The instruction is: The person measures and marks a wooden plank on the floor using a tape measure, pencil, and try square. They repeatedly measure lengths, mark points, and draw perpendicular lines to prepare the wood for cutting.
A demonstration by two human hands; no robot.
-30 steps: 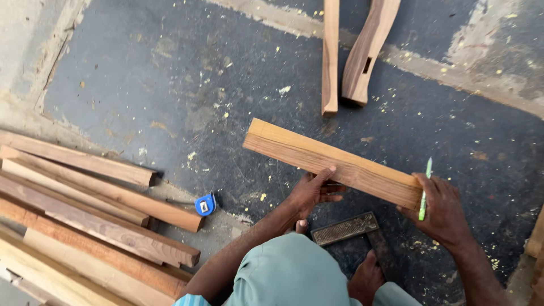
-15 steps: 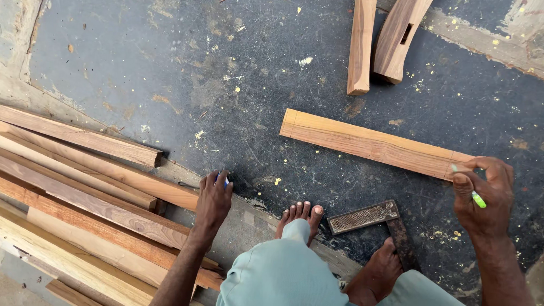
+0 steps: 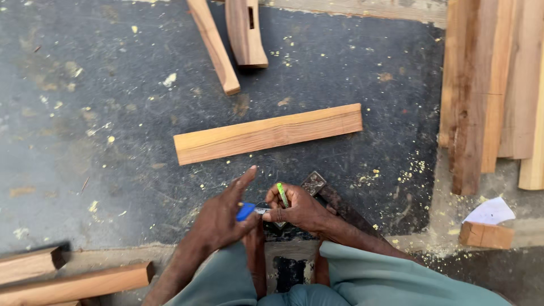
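Dark, dusty concrete floor (image 3: 102,113) strewn with pale chips and sawdust fills most of the head view, with a lighter strip of floor running along its near edge. On the dark patch a short, flat wooden plank (image 3: 267,134) lies on its own, slightly tilted, just beyond the hands and not touched by either. The left hand (image 3: 224,218) is closed round a small blue tape measure (image 3: 245,211), its forefinger sticking out straight toward the plank. The right hand (image 3: 297,211) sits right against it, fingers curled, pinching the thin metal tip drawn from the blue case while a green pencil (image 3: 281,194) stands up between its fingers. Under the right wrist lies a dark metal try square (image 3: 334,201), partly hidden by the arm. Two shaped timber pieces (image 3: 229,39) lie farther off at the top, well apart from the plank. A stack of long boards (image 3: 493,85) lies along the right side, with a small wood block (image 3: 485,234) and a scrap of white paper (image 3: 491,212) near its end. More planks (image 3: 73,277) show at the lower left, beside the grey-green trousers (image 3: 362,280)
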